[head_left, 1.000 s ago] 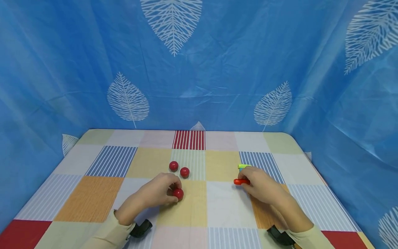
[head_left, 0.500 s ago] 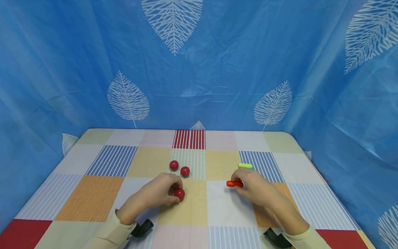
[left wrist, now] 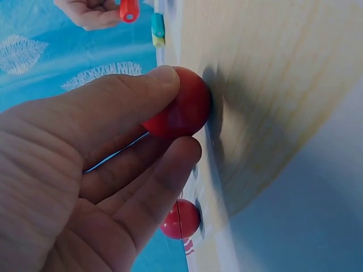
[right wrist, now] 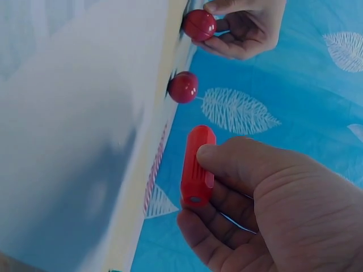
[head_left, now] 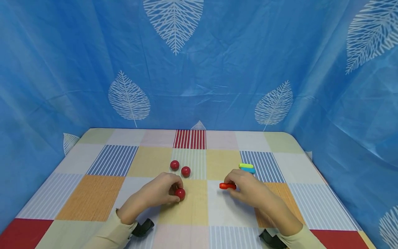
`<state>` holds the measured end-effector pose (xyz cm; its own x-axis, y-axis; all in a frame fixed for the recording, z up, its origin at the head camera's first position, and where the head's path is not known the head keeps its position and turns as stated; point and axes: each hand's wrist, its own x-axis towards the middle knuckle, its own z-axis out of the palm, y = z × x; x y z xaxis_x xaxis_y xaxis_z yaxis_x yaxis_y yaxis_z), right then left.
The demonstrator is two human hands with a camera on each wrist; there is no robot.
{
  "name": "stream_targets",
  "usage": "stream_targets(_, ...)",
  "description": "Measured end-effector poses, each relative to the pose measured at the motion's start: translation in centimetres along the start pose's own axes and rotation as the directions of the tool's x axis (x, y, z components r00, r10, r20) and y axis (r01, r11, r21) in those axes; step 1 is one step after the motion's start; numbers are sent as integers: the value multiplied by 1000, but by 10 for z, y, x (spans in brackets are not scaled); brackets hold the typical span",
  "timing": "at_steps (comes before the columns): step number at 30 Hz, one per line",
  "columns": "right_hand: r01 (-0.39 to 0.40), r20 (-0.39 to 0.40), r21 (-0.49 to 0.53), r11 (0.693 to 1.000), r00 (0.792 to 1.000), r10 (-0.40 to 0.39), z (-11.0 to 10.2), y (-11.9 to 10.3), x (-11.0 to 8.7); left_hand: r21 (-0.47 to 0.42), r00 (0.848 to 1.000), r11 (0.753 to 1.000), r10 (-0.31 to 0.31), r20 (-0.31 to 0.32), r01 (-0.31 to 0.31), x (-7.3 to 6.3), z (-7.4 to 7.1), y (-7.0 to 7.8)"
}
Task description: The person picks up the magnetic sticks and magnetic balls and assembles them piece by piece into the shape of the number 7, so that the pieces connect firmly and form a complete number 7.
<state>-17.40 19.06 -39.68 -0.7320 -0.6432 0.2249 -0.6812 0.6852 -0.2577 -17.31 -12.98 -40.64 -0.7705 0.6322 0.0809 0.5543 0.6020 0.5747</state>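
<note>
My left hand (head_left: 160, 191) pinches a glossy red ball (head_left: 180, 194) between thumb and fingertips, close over the tablecloth. Farther back sit two more red balls, one at the left (head_left: 174, 165) and one nearer (head_left: 185, 172); a thin seam shows round a ball (left wrist: 180, 219) in the left wrist view. My right hand (head_left: 248, 188) holds a short red plastic stick (right wrist: 197, 164) by thumb and fingers, above the cloth. Grip ridges run along its side and one end has a small round hole. Behind that hand lie a yellow-green stick (head_left: 246, 165) and a blue stick (head_left: 247, 170), side by side.
A patchwork-patterned tablecloth (head_left: 109, 199) covers the table. Blue curtains (head_left: 199, 69) with white leaf prints enclose its back and sides. Black wrist straps (head_left: 143, 228) show below both hands.
My right hand has moved left and slightly toward me with the red stick, uncovering the blue stick and more of the yellow-green one. The left hand with its ball has barely moved.
</note>
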Motion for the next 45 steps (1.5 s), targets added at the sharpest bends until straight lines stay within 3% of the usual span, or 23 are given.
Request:
stream_targets(10, 64, 0, -11, 998, 998, -64, 6, -7, 7, -6, 1000, 1000, -14, 8, 14, 0, 0, -1)
stream_targets(45, 92, 79, 51, 994, 992, -96, 23, -36, 38, 24, 998, 999, -49, 25, 49, 0, -2, -4)
